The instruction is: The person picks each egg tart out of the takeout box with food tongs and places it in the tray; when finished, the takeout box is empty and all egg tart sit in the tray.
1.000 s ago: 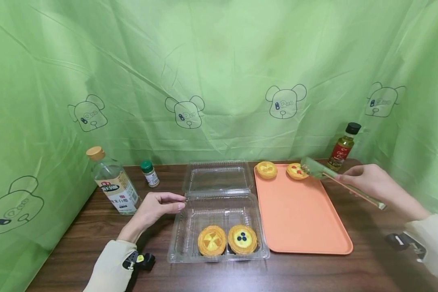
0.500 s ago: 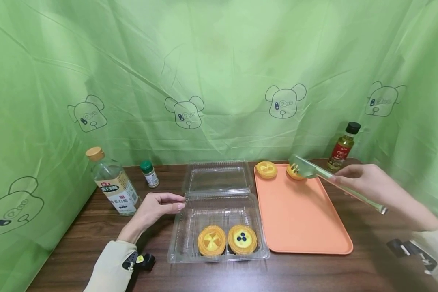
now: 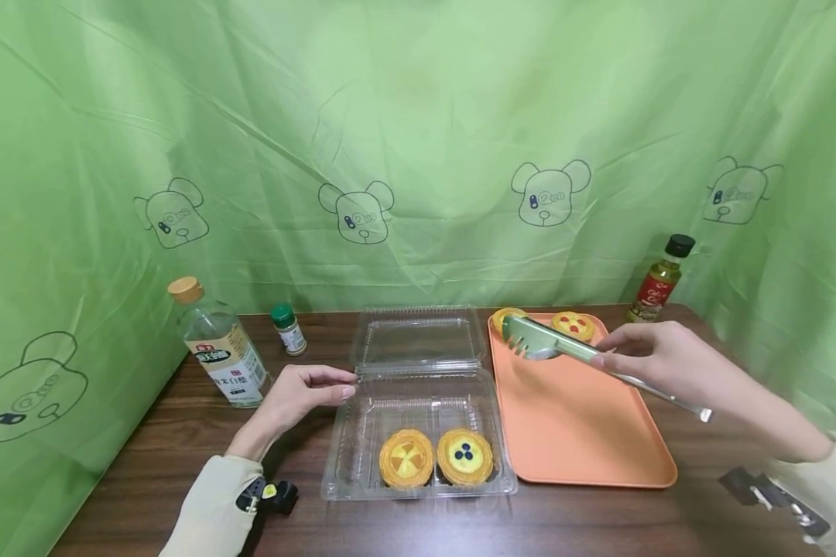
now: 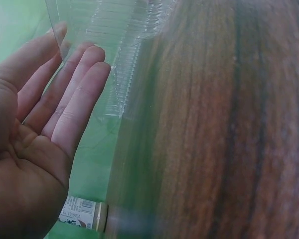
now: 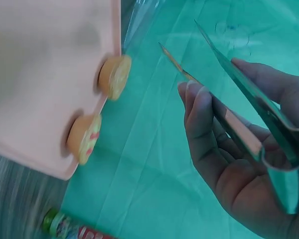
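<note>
My right hand (image 3: 658, 360) grips a pair of metal tongs (image 3: 578, 348), held above the orange tray (image 3: 578, 433). Their two arms stand apart in the right wrist view, with nothing between the tips. In the head view the tongs' head partly covers the left egg tart (image 3: 507, 316) at the tray's far end; an egg tart with red pieces (image 3: 573, 326) sits beside it. My left hand (image 3: 306, 394) pinches the left edge of an open clear plastic box (image 3: 348, 433) between thumb and fingers. Inside the box lie a yellow-topped egg tart (image 3: 407, 459) and a blueberry egg tart (image 3: 465, 457).
A vinegar bottle (image 3: 226, 352) and a green-capped spice jar (image 3: 289, 330) stand left of the box. An olive oil bottle (image 3: 658, 282) is behind the tray's far right corner. Green cloth (image 3: 418, 155) hangs behind the wooden table (image 3: 418, 534).
My right hand has carried the tongs leftward, from over the red-topped egg tart to in front of the left one. My left hand has stayed on the box edge.
</note>
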`<state>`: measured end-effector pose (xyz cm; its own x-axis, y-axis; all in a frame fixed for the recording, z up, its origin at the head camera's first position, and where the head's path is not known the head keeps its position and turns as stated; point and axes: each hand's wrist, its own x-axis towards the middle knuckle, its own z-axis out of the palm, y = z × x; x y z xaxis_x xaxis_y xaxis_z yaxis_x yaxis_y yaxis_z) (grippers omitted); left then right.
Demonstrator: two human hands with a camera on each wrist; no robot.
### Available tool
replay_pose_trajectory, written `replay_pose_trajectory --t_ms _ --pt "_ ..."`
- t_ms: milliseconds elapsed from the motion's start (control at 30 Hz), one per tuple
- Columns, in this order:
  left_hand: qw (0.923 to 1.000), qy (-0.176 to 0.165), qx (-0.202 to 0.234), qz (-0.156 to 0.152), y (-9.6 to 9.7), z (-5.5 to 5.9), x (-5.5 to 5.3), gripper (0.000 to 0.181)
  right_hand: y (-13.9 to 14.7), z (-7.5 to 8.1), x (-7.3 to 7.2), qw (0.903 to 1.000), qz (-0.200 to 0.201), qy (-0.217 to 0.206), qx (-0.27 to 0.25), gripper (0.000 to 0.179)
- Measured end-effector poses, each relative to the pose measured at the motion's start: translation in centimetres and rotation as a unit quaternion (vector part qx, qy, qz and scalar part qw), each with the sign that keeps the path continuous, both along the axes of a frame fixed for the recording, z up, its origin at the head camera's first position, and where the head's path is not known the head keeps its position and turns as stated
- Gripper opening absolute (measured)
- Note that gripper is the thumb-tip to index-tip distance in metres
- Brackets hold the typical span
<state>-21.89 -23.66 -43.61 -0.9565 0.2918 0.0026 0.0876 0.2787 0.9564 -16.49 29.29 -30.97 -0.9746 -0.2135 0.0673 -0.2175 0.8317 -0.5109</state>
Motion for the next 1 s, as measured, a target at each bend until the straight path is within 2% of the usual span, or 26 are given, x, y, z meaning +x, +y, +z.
replay_pose_trajectory --t_ms 300,833,1000 --pt "1.0 0.007 0.0 -0.002 0.0 0.1 0.0 0.031 -3.4 0.1 0.5 0.9973 0.057 -0.019 -0.043 0.027" --pt "1.0 0.003 0.002 -0.003 0.0 0.0 0.0 0.03 -7.0 -0.5 0.8 0.9822 0.169 -0.061 -0.054 0.013" --pt "1.0 0.005 0.001 -0.003 0.0 0.0 0.0 0.03 -8.2 -0.9 0.5 0.9764 0.197 -0.068 -0.055 0.018"
